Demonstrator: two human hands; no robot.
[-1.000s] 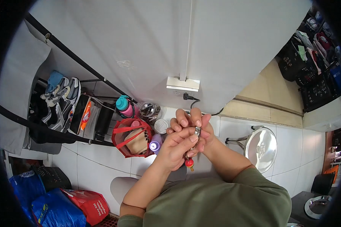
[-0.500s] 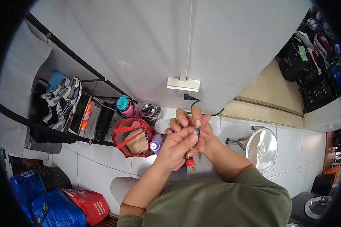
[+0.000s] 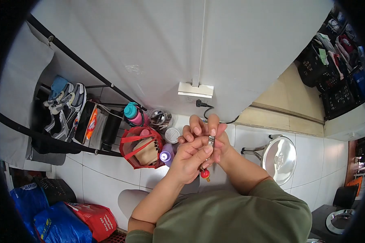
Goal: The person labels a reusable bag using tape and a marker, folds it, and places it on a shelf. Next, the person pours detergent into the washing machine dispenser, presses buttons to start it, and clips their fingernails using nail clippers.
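Observation:
My left hand (image 3: 190, 160) pinches a small silver nail clipper (image 3: 211, 141), its thumb pressed along the lever. From the clipper's lower end hangs a red ball-shaped charm (image 3: 205, 173) with a yellowish tip. My right hand (image 3: 217, 135) is held palm toward me, fingers bent and apart, with nothing gripped in it. The clipper's jaws meet one of its fingertips; the exact contact is too small to make out. Both hands are together in front of my chest.
A red tote bag (image 3: 127, 146), a purple bottle (image 3: 166, 154) and a lidded jar (image 3: 172, 135) stand beyond my left arm. To the right is a round-topped metal stool (image 3: 280, 160). A shoe rack (image 3: 65, 38) lines the left; blue bags (image 3: 63, 222) lie below it.
The nail clipper has turned slightly in my left hand, and its red charm has swung a little. Both hands stay in nearly the same place.

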